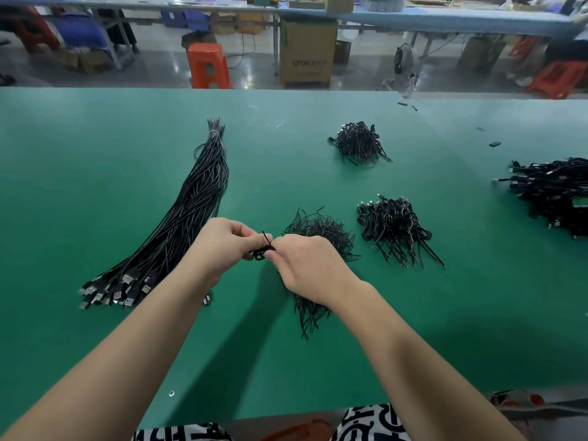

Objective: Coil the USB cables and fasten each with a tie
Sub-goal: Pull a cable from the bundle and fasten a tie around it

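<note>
My left hand [219, 245] and my right hand [307, 265] meet above the green table [95, 154]. Between them is a small coiled black USB cable [259, 254]; my left fingers grip the coil. My right fingertips pinch a thin black tie [266, 239] whose ends cross just above the coil. A long bundle of straight black USB cables [191, 211] lies to the left, its plugs toward me. A loose pile of black ties [318, 230] lies behind and under my right hand.
Two heaps of coiled, tied cables sit at right centre [394, 227] and farther back [359, 143]. A larger black cable heap [553, 192] lies at the right edge. Beyond the table's far edge are orange stools [208, 65] and a cardboard box [307, 54].
</note>
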{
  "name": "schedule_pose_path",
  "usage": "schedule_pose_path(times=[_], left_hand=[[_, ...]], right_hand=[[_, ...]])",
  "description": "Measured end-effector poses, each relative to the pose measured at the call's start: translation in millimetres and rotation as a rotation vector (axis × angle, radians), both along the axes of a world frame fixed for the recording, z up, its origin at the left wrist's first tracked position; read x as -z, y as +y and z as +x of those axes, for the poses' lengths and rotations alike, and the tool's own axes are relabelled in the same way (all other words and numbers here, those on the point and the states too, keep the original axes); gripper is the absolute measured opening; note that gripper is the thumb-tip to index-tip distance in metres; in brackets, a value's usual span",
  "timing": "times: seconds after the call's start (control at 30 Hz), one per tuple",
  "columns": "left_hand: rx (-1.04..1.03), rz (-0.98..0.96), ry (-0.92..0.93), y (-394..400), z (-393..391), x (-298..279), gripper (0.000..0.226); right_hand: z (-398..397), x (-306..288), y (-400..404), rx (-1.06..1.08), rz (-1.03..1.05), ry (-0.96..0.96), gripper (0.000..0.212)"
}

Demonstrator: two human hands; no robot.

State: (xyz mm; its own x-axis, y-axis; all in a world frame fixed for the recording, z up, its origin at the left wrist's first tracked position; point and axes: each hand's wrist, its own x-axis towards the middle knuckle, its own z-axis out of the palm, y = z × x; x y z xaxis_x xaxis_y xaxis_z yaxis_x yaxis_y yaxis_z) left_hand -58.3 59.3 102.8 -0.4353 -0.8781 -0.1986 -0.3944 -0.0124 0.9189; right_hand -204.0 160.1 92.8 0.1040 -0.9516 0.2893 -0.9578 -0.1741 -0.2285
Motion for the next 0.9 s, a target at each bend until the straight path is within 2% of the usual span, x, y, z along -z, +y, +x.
schedule_pose_path(times=[0.1,0.2,0.3,0.37,0.47,0.7,0.9], left_hand=[[0.004,-0.100,-0.041,4,-2,0,0.026],[-0.005,-0.121,-0.054,4,-3,-5,0.038],[0.040,-0.233,-0.197,5,-4,-10,0.044],[0.082,-0.320,-0.290,7,-2,-14,0.035],[0.125,-0.303,-0.297,7,-2,-17,0.016],[0.152,-0.323,-0.342,7,-3,-20,0.017],[0.153,-0.441,-0.450,8,-7,-21,0.012]], right_hand=[[-1,3,-2,0.019,0.017,0.025,0.026],[-1,6,-3,0.031,0.016,0.044,0.025],[1,7,-4,0.046,0.002,0.074,0.025],[2,6,-4,0.055,-0.012,0.083,0.024],[3,5,-4,0.066,-0.016,0.105,0.024],[10,5,-6,0.105,0.002,0.139,0.021],[15,14,-9,0.204,0.000,0.197,0.020]])
